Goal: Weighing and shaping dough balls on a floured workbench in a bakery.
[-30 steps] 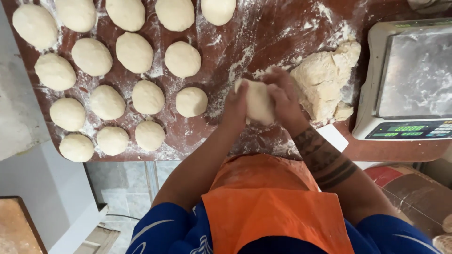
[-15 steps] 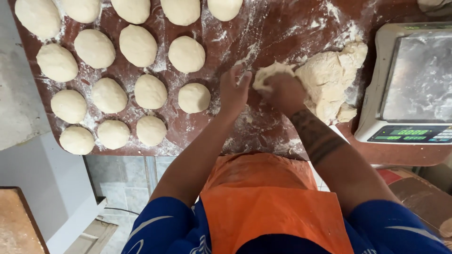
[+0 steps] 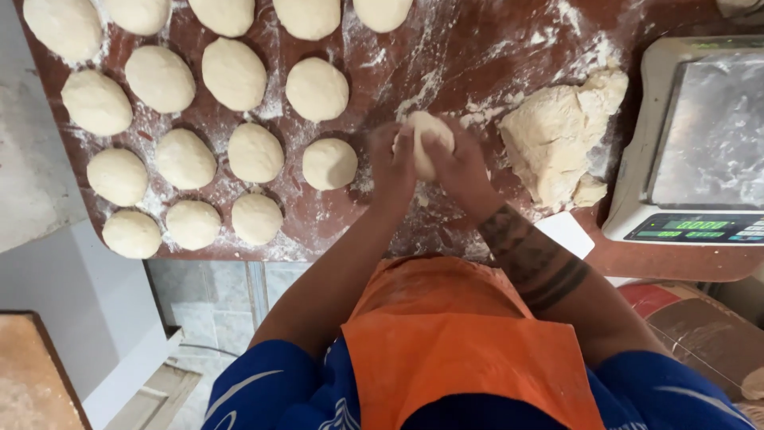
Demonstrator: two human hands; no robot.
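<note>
Both hands cup one piece of dough (image 3: 428, 139) just above the floured reddish-brown table (image 3: 469, 48). My left hand (image 3: 391, 163) presses its left side and my right hand (image 3: 461, 171) wraps its right side. Several shaped dough balls (image 3: 255, 151) lie in rows to the left; the nearest ball (image 3: 329, 163) sits just left of my left hand. A large rough lump of dough (image 3: 557, 135) rests to the right of my right hand.
A digital scale (image 3: 700, 143) with a steel pan stands at the right table edge. A white scraper (image 3: 567, 232) lies near the front edge by my right forearm. An orange apron (image 3: 454, 342) covers my front. Tiled floor shows below left.
The hands pulled a piece off the big lump, then moved left and away from it. The piece is now rounder and held between both palms.
</note>
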